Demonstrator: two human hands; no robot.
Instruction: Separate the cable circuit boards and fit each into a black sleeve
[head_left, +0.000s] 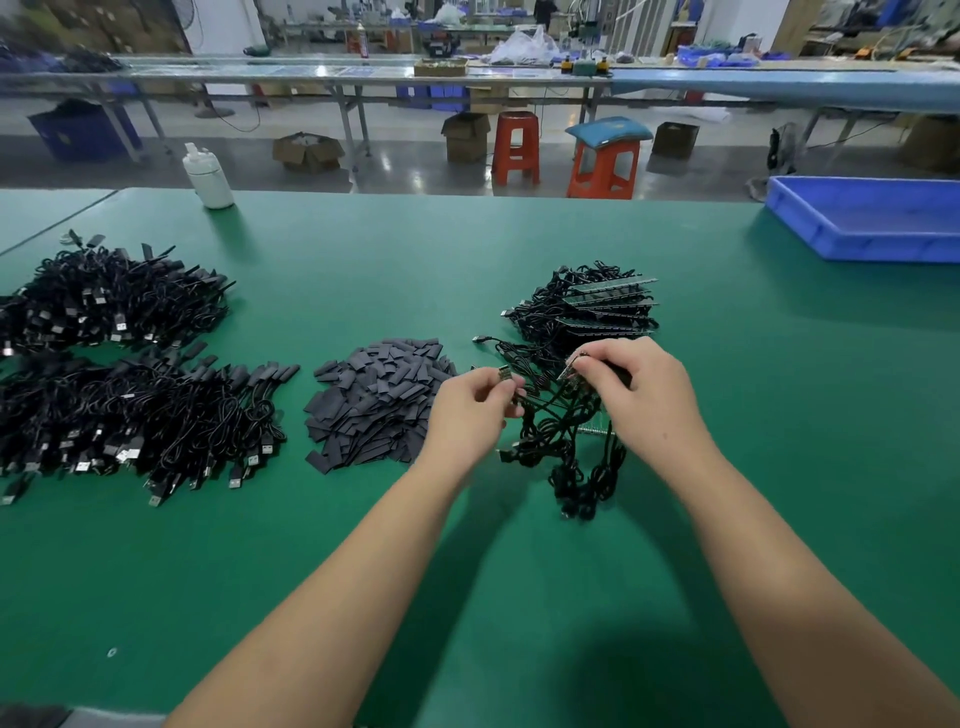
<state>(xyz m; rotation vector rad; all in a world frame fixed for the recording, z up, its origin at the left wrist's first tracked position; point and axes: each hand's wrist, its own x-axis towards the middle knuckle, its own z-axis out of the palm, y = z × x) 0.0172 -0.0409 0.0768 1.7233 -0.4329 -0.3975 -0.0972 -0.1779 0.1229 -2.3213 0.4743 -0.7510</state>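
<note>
Left hand (470, 410) pinching one small, separated green circuit board (503, 375) at fingertips; right hand (641, 397) gripping joined board strip (571, 370), black cables (566, 441) dangling beneath. Probably light, stiff, brittle: best held by edges. Just left of fingers, soft flat black sleeves (376, 402); beyond fingers, stacked board strips (608, 306).

Only 1 view was given, from a wide-angle camera worn on the person's head. It looked forward and down across the flat green-matted worktop (519, 597), close enough that both bare forearms entered from the bottom edge and reached to mid-frame. Its upper part faced out over the worktop's far edge to the grey workshop floor (395, 171) and long benches well beyond. Straight edges bowed near the borders.
</note>
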